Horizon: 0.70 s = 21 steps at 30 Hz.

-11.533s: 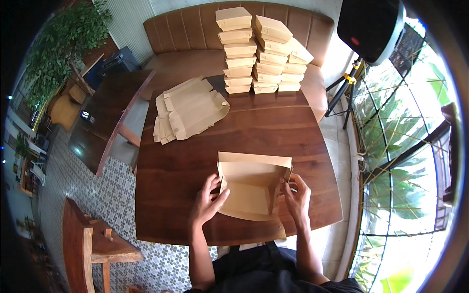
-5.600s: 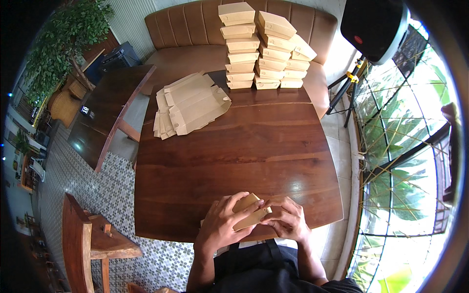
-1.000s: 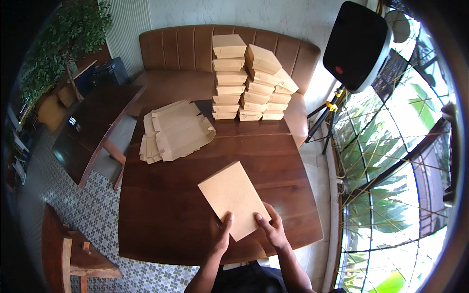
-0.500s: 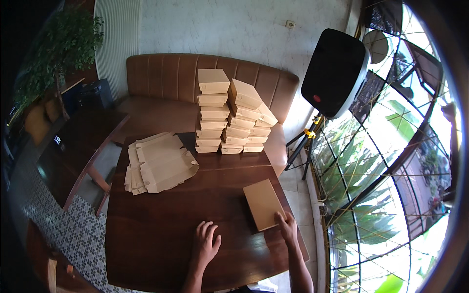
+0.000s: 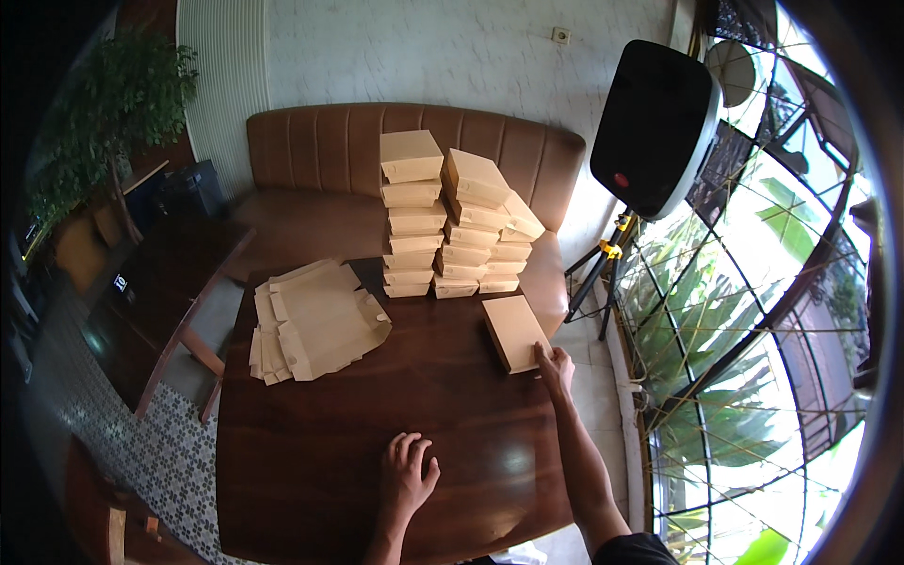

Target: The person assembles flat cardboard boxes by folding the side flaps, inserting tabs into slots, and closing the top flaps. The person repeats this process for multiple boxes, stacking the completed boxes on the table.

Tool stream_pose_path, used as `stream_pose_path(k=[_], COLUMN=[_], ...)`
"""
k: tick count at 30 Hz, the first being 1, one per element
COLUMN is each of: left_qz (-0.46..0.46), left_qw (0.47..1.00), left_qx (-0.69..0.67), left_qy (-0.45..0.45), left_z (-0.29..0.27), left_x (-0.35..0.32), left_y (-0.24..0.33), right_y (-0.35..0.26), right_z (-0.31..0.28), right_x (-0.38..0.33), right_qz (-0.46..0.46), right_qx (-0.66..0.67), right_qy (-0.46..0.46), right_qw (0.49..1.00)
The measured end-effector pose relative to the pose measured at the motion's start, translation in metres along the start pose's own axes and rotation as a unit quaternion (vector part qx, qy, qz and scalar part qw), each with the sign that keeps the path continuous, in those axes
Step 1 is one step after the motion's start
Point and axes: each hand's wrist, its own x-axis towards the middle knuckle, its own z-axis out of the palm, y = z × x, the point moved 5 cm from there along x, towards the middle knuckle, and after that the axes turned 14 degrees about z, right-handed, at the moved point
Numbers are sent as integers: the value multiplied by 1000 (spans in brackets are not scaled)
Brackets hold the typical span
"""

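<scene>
Right hand (image 5: 558, 369) gripping cardboard box (image 5: 513, 331) by near corner, left hand (image 5: 408, 476) well apart

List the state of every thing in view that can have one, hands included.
Held box: folded up, looks closed
Right hand: gripping the held box at its near right corner
Left hand: holding nothing, fingers loosely bent
Stacked boxes: folded up, looking shut, in uneven stacks
Cardboard sheets: unfolded, in a loose pile
Speaker: raised on a stand; on or off, cannot tell
</scene>
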Motion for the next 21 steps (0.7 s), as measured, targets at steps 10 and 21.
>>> stream_pose_path(k=[10,21], left_qz=[-11,-18], left_qw=[1000,993], left_qx=[-8,-82], left_qy=[2,78], left_z=[0,-3], left_x=[-1,-13], left_y=[-2,-16], right_y=[-1,-36], right_z=[37,100], right_x=[44,-126], right_qz=[-7,-210], right_qx=[123,170], right_qy=[-25,27], right_qw=[992,962])
